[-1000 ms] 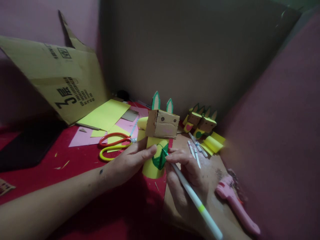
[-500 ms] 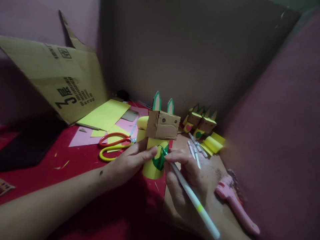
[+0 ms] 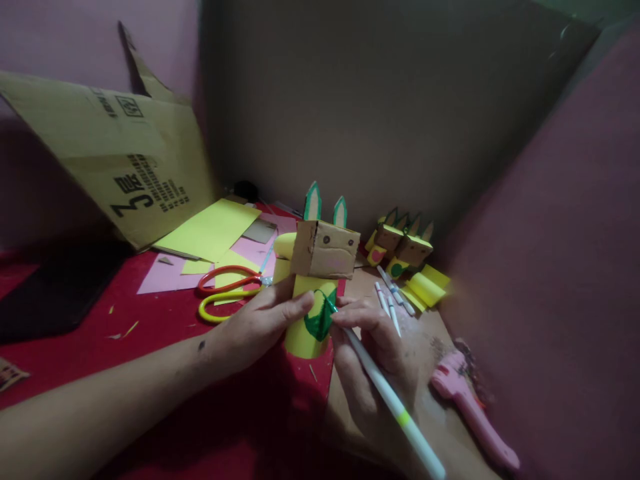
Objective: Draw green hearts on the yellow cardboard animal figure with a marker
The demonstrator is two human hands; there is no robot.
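My left hand is closed round the yellow paper body of a cardboard animal figure, thumb on its front. The figure has a boxy brown head, two drawn eyes and upright green-edged ears. In my right hand is a white marker pen with a yellow-green band. Its tip meets the edge of a dark green patch coloured on the figure's front. Part of the patch's upper middle is still yellow. Just left of the figure lie scissors with red and yellow handles.
A large cardboard box leans at the left, beside yellow and pink paper sheets. Smaller finished-looking figures, several markers and a yellow paper roll sit back right. A pink glue gun lies near the right wall.
The marker tip has shifted slightly to the right and up along the green patch, and my right hand has moved a little with it. The left hand keeps its hold.
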